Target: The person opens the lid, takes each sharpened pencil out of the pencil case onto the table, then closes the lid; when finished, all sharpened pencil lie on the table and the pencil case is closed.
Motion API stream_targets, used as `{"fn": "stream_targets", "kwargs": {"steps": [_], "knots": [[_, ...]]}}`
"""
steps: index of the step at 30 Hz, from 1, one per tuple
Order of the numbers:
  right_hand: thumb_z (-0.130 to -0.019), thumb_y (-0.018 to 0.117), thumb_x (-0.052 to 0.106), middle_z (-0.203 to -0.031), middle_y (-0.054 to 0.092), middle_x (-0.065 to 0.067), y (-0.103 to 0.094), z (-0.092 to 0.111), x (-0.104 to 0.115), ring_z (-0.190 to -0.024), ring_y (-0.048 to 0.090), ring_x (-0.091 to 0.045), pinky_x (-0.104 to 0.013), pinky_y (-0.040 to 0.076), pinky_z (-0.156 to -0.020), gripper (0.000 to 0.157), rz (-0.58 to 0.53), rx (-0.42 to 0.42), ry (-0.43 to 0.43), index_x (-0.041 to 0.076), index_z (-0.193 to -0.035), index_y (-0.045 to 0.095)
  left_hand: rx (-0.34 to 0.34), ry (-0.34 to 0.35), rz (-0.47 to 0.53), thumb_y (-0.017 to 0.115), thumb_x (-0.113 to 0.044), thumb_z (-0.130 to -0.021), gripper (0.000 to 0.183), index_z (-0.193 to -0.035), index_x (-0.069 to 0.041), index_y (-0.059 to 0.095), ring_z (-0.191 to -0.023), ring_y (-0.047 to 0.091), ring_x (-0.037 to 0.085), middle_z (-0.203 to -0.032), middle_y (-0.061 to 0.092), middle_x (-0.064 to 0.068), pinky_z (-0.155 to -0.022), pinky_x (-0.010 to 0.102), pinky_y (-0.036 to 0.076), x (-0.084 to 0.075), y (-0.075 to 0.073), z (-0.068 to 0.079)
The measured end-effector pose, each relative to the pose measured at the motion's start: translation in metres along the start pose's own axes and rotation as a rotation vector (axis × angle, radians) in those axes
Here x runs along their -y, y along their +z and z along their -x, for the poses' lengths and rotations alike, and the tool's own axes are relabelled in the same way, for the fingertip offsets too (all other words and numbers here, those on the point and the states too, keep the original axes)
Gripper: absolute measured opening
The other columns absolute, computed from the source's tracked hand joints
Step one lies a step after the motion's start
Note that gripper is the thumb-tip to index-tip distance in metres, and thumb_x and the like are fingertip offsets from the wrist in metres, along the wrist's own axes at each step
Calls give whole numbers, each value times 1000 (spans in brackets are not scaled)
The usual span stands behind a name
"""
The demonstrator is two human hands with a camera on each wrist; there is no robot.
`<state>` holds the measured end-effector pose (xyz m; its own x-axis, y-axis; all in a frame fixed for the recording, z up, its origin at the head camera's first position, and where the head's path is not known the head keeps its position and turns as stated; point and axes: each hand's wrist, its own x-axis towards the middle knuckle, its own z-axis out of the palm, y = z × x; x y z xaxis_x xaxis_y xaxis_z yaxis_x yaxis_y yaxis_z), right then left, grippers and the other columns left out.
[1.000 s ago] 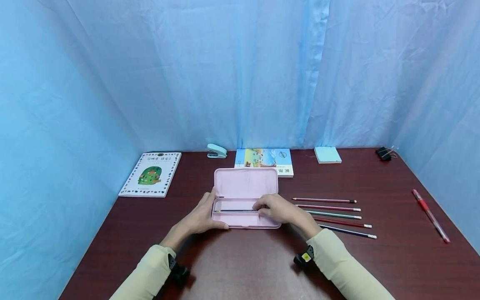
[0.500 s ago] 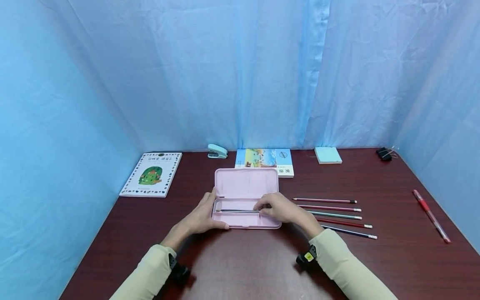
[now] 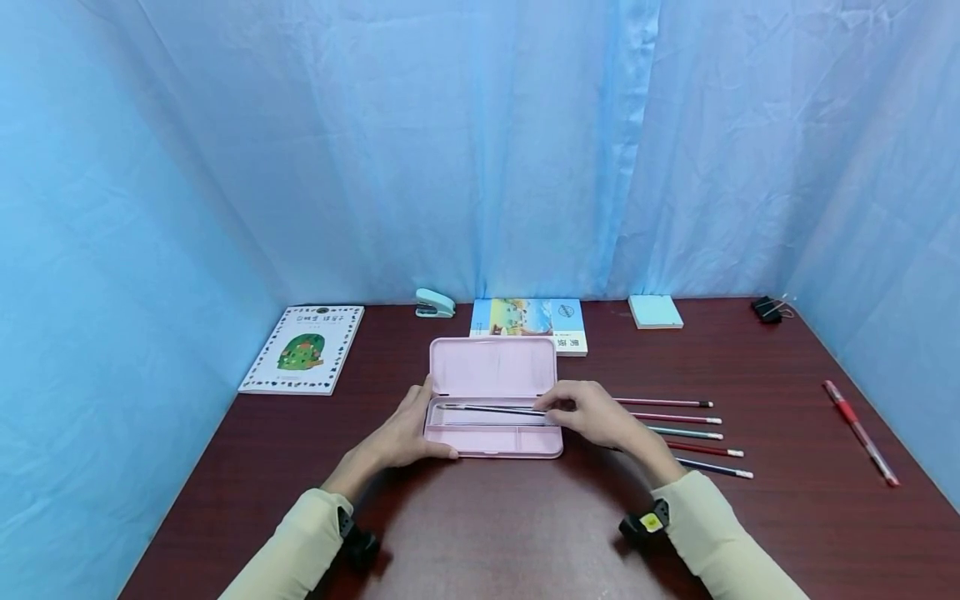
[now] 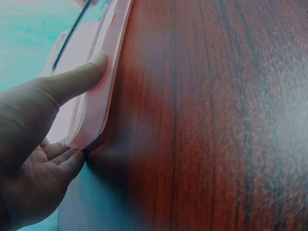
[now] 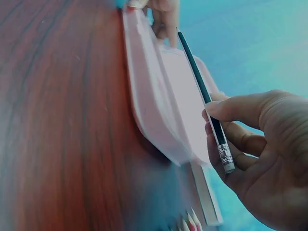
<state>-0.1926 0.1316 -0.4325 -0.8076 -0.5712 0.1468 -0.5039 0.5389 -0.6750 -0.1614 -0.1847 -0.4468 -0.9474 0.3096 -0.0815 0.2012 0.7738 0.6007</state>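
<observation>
A pink pencil case [image 3: 492, 367] lies with its lid raised in the middle of the table. My left hand [image 3: 401, 432] grips its left end, the thumb on the front wall and the other fingers at the side. Between thumb and fingers, my right hand [image 3: 588, 412] pinches a dark pencil [image 5: 196, 72] near its eraser end. The pencil is held over the rear compartment, its tip to the left. In the right wrist view its silver ferrule and pale eraser show beside my palm.
Several pencils [image 3: 686, 432] lie in a row right of the case, partly behind my right arm. Farther right is a red pen [image 3: 861, 433]. Along the back are a white book [image 3: 302, 350], a stapler [image 3: 434, 303], a blue book [image 3: 570, 321], sticky notes [image 3: 656, 311] and a binder clip [image 3: 768, 308].
My right hand has moved right and slightly back with the pencil, which has shifted from the divider to over the rear compartment. The left hand keeps its place on the case.
</observation>
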Motion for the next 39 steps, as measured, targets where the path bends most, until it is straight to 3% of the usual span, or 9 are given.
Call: {"fn": "stream_targets", "kwargs": {"steps": [13,24,32,39], "knots": [[-85,65,8,-94,65,12,-49,87,-35,-86,57,-5,-31,47,-73,19,143,-100,86,22,-96,70,1,-9,3,82,-49,-61,126,-149,-7,3,-118,36,21,-138,29,12,-101,39,32,0,2,0],[-84,67,18,-95,63,14,-72,164,-46,-87,55,1,-24,46,-69,18,204,-162,208,30,-98,69,-6,9,-16,81,-50,-61,125,-148,-6,3,-119,36,20,-137,30,11,-100,38,32,1,0,2],[-81,70,15,-95,63,14,-68,187,-56,-84,55,3,-22,45,-66,22,250,-186,253,32,-95,69,-10,21,-29,81,-50,-61,125,-148,-5,3,-118,38,21,-136,31,12,-100,37,33,2,-1,1],[-76,74,12,-96,65,9,-63,192,-62,-87,54,5,-14,41,-68,25,278,-260,210,32,-91,70,-2,11,2,82,-49,-61,126,-149,-7,3,-119,36,21,-137,30,11,-100,39,32,1,0,0]]}}
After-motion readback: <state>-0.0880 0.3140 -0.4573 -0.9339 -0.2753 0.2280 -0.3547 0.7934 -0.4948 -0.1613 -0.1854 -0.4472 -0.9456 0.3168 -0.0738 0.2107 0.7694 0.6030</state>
